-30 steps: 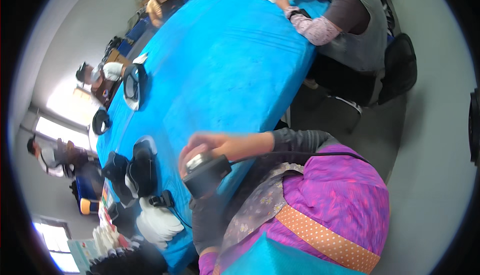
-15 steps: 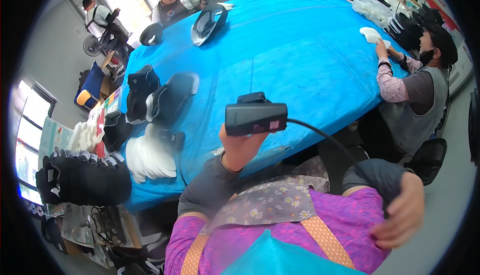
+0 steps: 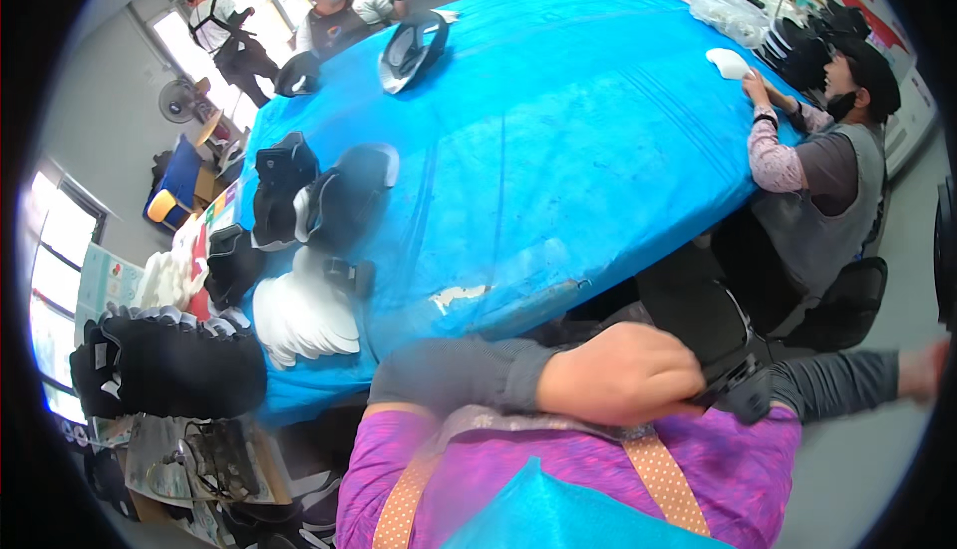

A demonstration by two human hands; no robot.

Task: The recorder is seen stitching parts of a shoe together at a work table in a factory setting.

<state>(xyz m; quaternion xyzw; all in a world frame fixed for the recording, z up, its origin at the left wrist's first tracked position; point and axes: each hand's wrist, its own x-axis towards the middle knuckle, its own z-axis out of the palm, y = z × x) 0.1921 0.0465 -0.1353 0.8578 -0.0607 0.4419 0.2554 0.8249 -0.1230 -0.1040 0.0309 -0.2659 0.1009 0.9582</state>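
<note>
My left hand [image 3: 623, 374] reaches across in front of my chest, back of the hand up, fingers curled. Just past its fingertips, beside my right sleeve, a black device [image 3: 736, 391] shows in part; my left hand grips it, and most of its body is hidden. Out at the right rim of the view is my right hand [image 3: 923, 371], smeared and partly cut off, its arm stretched sideways away from the table. Whether its fingers are apart or closed does not show.
A table under a blue cover [image 3: 528, 150] spreads ahead, its edge scuffed. White curved pads [image 3: 299, 315] and black padded pieces [image 3: 164, 365] are stacked at left. A person [image 3: 822, 155] handles white pads at right. A black chair [image 3: 842, 300] stands behind that person.
My left hand has come down and right from above the table edge with the black device. My right hand has swung outward to the right rim.
</note>
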